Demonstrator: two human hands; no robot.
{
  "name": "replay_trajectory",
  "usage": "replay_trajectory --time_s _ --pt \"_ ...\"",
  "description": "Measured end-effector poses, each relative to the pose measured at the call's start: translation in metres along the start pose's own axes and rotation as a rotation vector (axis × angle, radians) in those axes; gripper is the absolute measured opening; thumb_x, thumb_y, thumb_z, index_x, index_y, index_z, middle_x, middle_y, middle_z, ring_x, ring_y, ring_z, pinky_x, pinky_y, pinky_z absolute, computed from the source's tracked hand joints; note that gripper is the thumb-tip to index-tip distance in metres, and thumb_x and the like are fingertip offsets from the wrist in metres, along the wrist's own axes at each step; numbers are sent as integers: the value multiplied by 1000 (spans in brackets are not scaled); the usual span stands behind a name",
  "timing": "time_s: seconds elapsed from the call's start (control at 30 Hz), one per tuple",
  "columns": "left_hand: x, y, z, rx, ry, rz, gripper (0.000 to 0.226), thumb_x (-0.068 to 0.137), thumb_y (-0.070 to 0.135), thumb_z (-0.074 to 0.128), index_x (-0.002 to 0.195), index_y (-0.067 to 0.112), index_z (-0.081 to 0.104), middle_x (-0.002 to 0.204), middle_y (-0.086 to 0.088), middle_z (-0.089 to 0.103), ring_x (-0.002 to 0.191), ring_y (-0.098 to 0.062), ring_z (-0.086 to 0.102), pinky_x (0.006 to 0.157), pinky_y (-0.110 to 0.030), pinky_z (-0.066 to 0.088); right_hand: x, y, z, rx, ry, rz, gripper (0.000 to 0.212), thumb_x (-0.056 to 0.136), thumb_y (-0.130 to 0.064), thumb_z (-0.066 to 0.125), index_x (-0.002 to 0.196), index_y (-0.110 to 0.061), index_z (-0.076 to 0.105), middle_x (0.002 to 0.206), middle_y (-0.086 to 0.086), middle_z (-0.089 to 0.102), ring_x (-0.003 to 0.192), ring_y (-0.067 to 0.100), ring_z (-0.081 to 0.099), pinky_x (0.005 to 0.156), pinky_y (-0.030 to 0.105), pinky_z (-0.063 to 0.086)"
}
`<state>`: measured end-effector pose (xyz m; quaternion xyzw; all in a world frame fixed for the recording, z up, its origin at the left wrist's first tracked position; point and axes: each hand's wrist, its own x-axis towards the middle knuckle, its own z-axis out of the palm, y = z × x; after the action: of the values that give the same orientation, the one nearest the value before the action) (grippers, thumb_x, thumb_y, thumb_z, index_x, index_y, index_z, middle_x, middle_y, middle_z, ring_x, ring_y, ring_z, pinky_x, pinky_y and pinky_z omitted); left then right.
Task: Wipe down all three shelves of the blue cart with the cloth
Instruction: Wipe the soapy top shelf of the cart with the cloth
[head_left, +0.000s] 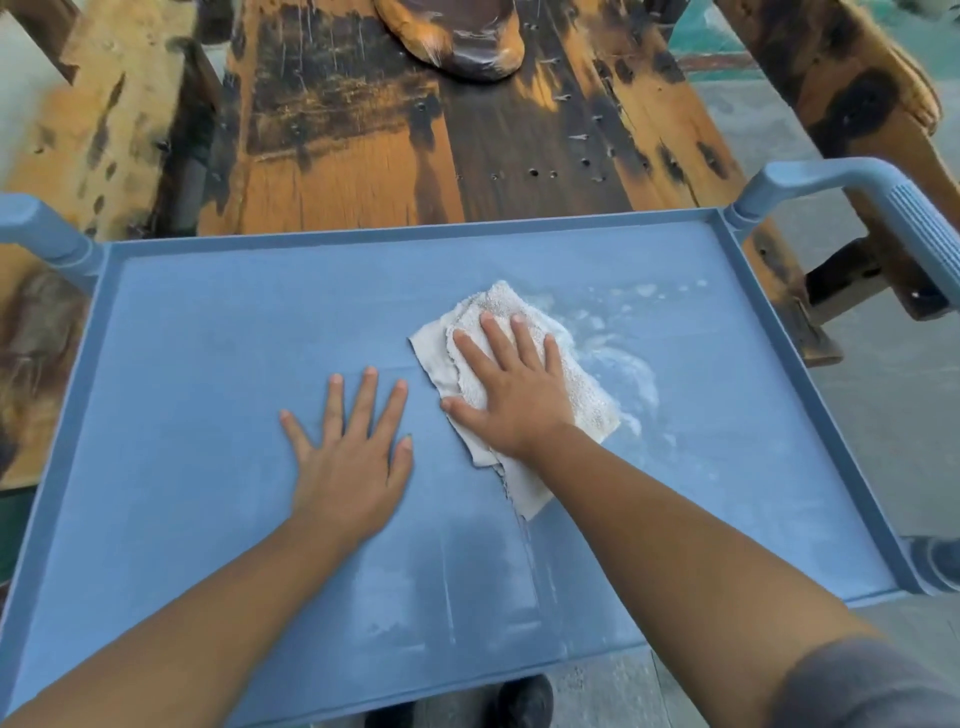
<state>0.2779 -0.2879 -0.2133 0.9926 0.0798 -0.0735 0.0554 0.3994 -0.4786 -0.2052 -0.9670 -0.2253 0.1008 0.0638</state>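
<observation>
The blue cart's top shelf (208, 332) fills most of the head view, a flat tray with a raised rim. A white terry cloth (592, 400) lies crumpled on it right of centre. My right hand (511, 392) presses flat on the cloth with fingers spread. My left hand (350, 457) rests palm down on the bare shelf just left of the cloth, holding nothing. White soapy smears (631, 371) spread right of the cloth, and faint streaks (447, 587) run near the front rim. The two lower shelves are hidden under the top one.
Blue cart handles stand at the far left corner (47, 234) and far right corner (883, 208). A worn, stained wooden bench (363, 130) butts against the cart's far edge, with a brown object (462, 36) on it. A grey floor (883, 405) lies to the right.
</observation>
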Motion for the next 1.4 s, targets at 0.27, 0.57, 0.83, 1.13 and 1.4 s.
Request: replay_trajectory --time_s 0.27,0.57,0.83,1.13,1.4 --pt "12 -5 -6 69 -11 252 61 98 52 22 157 38 14 168 2 5 154 -31 1 109 -77 7 79 1 -12 34 46 231 89 81 -84 14 158 -42 -2 168 -4 -13 153 32 -19 119 60 -11" --pt "11 -5 -10 103 -11 246 63 97 53 26 157 37 16 167 -1 8 153 -33 6 110 -75 9 117 -4 -28 40 6 389 94 84 -82 16 160 -30 -2 168 9 -10 152 40 -13 116 67 -5" --pt "15 -4 -7 117 2 245 63 96 53 27 157 37 17 167 -1 11 153 -32 9 111 -73 12 119 54 -37 -100 37 -195 87 87 -80 24 160 -35 5 169 2 -5 154 35 -11 120 63 -3" --pt "22 3 -11 137 -19 187 64 94 62 14 155 46 6 168 2 -3 153 -33 -5 111 -73 8 102 58 -29 -54 49 162 94 76 -90 13 157 -45 4 169 3 -10 151 45 -14 116 68 -9" --pt "27 3 -7 146 -13 167 66 91 71 7 154 50 3 168 1 -3 152 -36 -3 108 -75 10 20 55 -18 -29 42 354 95 77 -89 14 158 -42 3 168 8 -12 149 48 -17 113 71 -10"
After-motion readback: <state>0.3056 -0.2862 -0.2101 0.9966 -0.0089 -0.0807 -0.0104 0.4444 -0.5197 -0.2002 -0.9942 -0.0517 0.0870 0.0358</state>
